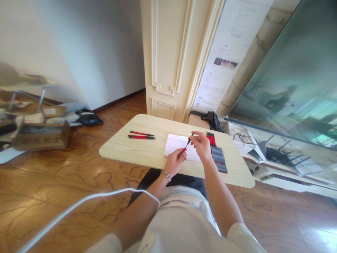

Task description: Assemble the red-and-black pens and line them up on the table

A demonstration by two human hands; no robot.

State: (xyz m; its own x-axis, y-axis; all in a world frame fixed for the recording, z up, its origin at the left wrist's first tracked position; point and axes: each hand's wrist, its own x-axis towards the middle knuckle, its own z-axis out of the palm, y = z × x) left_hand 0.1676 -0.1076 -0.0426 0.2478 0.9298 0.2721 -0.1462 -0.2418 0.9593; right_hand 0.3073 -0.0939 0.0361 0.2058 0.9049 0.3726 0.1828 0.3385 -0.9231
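The left hand (174,162) closes on the red end of a red-and-black pen (186,144) and the right hand (201,146) pinches its black end, above the white paper (175,143) on the tabletop (137,149); two similar pens (141,135) lie well apart at the left; a pen pack (218,156) lies just beside the right hand.

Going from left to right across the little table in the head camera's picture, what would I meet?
Two loose pens → white sheet → pack of pens. Over the sheet, the left hand and the right hand hold one pen between their fingers.
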